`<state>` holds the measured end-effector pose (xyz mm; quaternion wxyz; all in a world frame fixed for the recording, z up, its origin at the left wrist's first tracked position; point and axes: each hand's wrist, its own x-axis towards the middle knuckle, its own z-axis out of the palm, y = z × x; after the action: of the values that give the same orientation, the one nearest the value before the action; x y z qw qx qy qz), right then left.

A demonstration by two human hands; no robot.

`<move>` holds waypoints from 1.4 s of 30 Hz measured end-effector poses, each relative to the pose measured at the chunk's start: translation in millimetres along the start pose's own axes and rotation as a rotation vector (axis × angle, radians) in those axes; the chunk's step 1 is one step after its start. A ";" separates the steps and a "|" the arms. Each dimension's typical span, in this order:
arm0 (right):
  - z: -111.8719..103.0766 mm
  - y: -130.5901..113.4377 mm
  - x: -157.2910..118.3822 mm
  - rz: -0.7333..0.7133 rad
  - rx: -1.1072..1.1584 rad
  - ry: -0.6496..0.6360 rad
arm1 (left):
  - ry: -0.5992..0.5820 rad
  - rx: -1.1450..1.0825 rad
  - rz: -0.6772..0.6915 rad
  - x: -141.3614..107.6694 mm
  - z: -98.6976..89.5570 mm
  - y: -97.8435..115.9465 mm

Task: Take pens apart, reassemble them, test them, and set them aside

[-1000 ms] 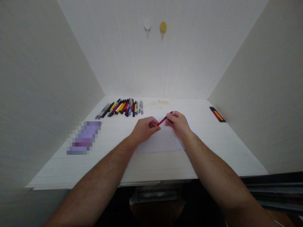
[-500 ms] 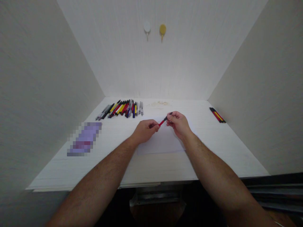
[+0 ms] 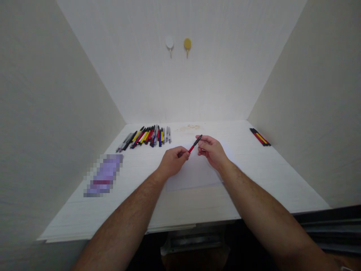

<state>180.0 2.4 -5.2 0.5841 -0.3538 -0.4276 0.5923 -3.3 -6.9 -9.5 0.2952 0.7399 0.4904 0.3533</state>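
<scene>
My left hand [image 3: 175, 160] pinches the red lower end of a pen [image 3: 194, 144], tilted with its black end pointing up and to the right. My right hand [image 3: 212, 149] is at that black end, its index finger stretched out and its thumb apart from it; the fingertips lie beside or against the pen. Beneath both hands lies a sheet of white paper [image 3: 194, 177], partly covered by them.
At the back left is a row of many pens [image 3: 146, 136] in mixed colours. Several red, yellow and black pens [image 3: 260, 137] lie by the right wall. A blurred purple item [image 3: 104, 175] is at left. Two hooks, white [image 3: 169, 43] and yellow [image 3: 187, 43], hang on the back wall.
My right fingers have loosened from the pen's black end and straightened, baring more of it. My left hand still grips the red end. The camera view has shifted slightly.
</scene>
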 end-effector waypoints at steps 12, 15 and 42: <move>0.0 2.8 2.7 -0.013 -0.119 0.071 | 0.033 0.017 -0.022 -1.6 2.8 5.0; -1.0 2.9 3.4 -0.028 -0.105 0.060 | 0.039 0.019 -0.027 -1.9 3.5 3.5; -1.4 5.9 3.2 0.022 -0.158 -0.049 | 0.066 0.009 -0.016 -1.3 4.9 -1.1</move>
<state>178.7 6.0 -10.9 0.5370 -0.3888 -0.4833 0.5717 -0.3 -8.1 -13.5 0.2783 0.7251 0.5075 0.3731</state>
